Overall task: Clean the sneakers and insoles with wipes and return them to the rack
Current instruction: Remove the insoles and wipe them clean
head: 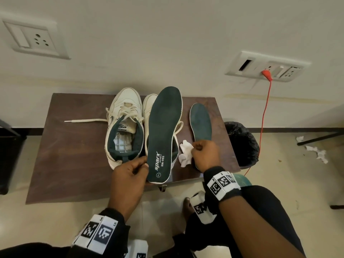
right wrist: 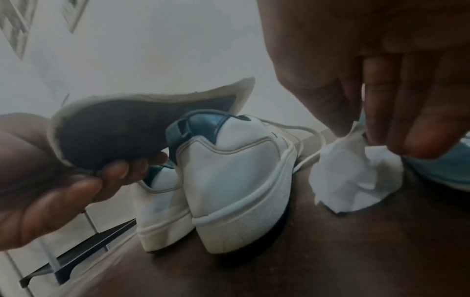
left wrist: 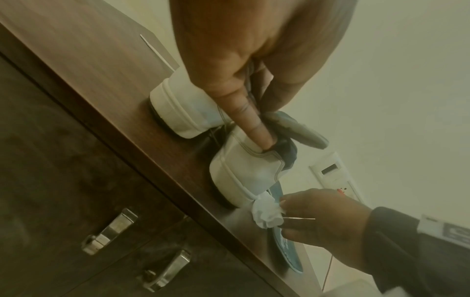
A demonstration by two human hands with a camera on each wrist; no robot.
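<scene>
Now left hand (head: 128, 175) gripping insole (head: 164, 133), right hand (head: 204, 153) pinching wipe (head: 185, 152), sneaker (head: 123, 125) hollow.

Two white lace-up sneakers (head: 124, 125) stand side by side on the brown wooden worktop (head: 74, 155), toes toward the wall. A dark green foam insole (head: 164, 135) is held above the right sneaker. Right of it lie a crumpled white wipe (head: 185, 152) and a second green insole (head: 200, 121). A black-lined bin (head: 242, 144) stands right of the worktop.
</scene>
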